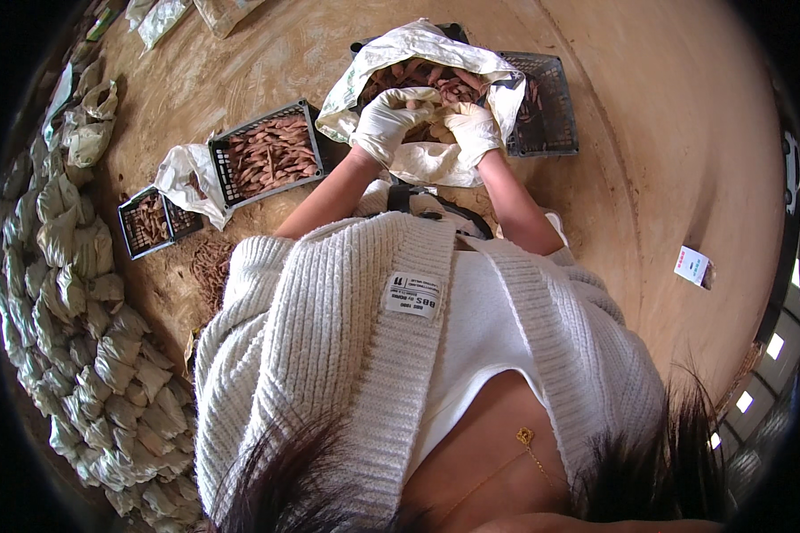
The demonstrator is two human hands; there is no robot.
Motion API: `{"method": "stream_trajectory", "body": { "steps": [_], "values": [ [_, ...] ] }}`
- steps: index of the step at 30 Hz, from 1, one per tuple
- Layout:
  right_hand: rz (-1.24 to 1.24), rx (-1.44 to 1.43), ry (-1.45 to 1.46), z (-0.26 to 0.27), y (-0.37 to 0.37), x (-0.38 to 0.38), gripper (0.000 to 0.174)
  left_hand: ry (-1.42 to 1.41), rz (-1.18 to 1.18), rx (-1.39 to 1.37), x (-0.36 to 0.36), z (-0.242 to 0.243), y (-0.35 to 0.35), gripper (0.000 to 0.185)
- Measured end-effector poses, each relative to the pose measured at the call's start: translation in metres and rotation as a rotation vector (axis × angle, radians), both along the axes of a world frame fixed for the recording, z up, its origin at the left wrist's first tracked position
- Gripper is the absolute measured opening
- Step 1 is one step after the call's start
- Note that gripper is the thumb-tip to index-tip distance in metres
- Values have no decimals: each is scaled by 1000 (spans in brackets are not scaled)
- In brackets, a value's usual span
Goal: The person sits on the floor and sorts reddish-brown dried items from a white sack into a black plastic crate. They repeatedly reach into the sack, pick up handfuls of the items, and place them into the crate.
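Both my hands wear off-white gloves over the open mouth of a white woven sack (417, 43), which holds many reddish-brown root tubers (463, 80). Between the curled fingers of my left hand (388, 121) shows the rounded end of a brown tuber (413, 104). Close beside it is my right hand (475, 130), its fingers bent towards the left one. Whether the right fingers grip anything is hidden by the glove and shadow. The sack's rim is folded outwards, and its near flap hangs towards my knees.
A dark plastic crate (552, 140) adjoins the sack on the right. To the left stand a crate of tubers (270, 156), a crumpled white sack (190, 173) and a smaller divided crate (148, 223). Thin roots (210, 270) lie on the floor. Filled sacks (117, 363) are piled far left.
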State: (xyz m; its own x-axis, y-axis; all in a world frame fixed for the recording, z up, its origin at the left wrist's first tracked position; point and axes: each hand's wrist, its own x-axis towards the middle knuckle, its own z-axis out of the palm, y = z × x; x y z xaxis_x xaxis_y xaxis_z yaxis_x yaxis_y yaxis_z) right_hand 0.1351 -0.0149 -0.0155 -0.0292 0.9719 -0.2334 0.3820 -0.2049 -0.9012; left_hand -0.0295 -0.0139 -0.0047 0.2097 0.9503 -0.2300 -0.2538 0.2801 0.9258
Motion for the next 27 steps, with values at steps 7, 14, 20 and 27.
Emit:
{"method": "stream_trajectory", "body": {
  "steps": [7, 14, 20, 27],
  "values": [
    [-258, -352, 370, 30, -8, 21, 13, -345, -32, -289, -10, 8, 5, 33],
    [-355, -233, 246, 23, -34, 88, 15, -341, -92, -289, -10, -2, 8, 36],
    [-342, -348, -126, 2, -63, 140, 19, -207, -112, -235, -7, 0, 11, 35],
    [-240, -97, -708, -8, -79, 161, 35, -262, 17, -350, -14, -10, 20, 25]
  ]
}}
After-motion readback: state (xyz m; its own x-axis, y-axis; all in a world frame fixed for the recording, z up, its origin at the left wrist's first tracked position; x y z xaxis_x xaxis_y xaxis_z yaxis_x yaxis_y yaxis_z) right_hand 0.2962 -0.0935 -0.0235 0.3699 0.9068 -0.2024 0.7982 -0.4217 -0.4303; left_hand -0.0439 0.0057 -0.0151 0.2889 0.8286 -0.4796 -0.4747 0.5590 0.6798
